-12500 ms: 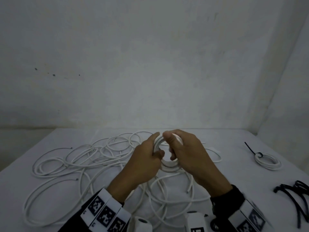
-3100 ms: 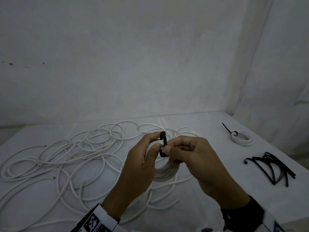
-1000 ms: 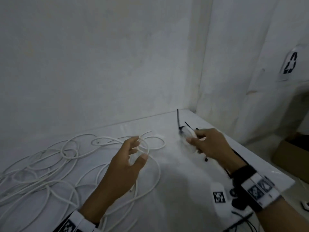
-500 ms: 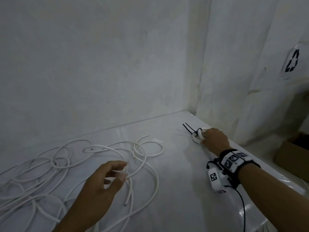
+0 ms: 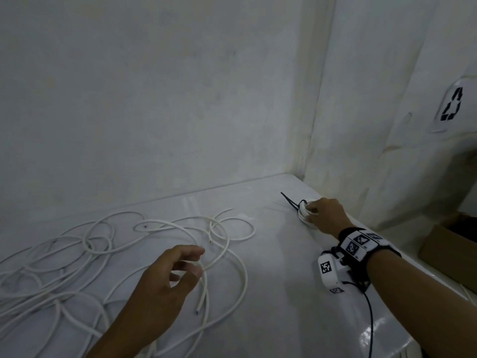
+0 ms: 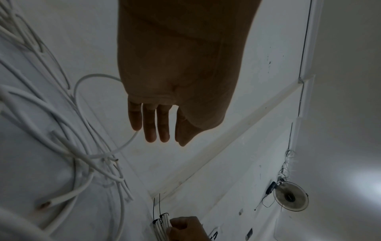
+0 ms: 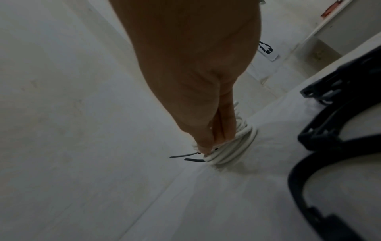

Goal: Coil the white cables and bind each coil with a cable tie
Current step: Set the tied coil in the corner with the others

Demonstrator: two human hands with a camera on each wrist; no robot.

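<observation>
Loose white cables (image 5: 103, 244) (image 6: 62, 130) sprawl over the left half of the white table (image 5: 271, 293). My left hand (image 5: 197, 262) (image 6: 169, 138) hovers just above them, fingers relaxed, holding nothing. In the far right corner two small tied coils (image 5: 303, 215) (image 7: 233, 150) (image 6: 159, 226) lie stacked, their black tie tails (image 5: 290, 201) (image 7: 185, 157) (image 6: 156, 207) pointing toward the back wall. My right hand (image 5: 311, 211) (image 7: 208, 146) (image 6: 183, 228) reaches out over them, its fingertips pinching the upper coil near its tie.
Spare black cable ties (image 7: 329, 130) lie on the table beside my right wrist. Walls close the table at the back and right. A cardboard box (image 5: 446, 249) sits beyond the right edge. A cut cable end (image 5: 197, 310) lies near my left hand.
My right hand carried the newly tied coil to the far right corner and set it on the earlier coil. My left hand let go and dropped toward the loose cables.
</observation>
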